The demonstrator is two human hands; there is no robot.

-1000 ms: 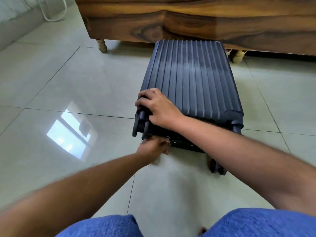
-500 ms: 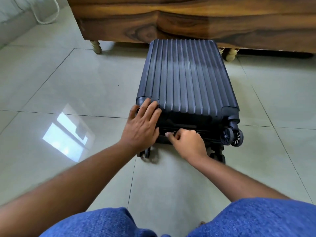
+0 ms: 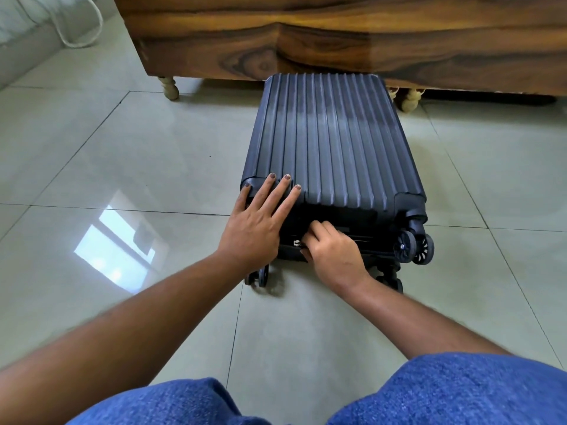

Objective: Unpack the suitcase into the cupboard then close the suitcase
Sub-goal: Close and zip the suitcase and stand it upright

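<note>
A dark navy ribbed suitcase [image 3: 331,142] lies flat on the tiled floor with its lid down and its wheels [image 3: 412,248] facing me. My left hand [image 3: 257,223] presses flat on its near left corner, fingers straight and spread. At the near edge seam, my right hand [image 3: 333,254] pinches the small metal zipper pull [image 3: 297,243], fingers curled. The inside of the case is hidden.
A wooden piece of furniture [image 3: 337,35] on short turned legs [image 3: 170,87] stands right behind the suitcase. A white cable [image 3: 76,35] loops on the floor at the far left. My knees in blue cloth [image 3: 460,391] fill the bottom edge.
A second ago my arms were crossed, right hand on the corner and left at the zipper. They have swapped: left hand now on the corner, right hand on the zipper pull.
</note>
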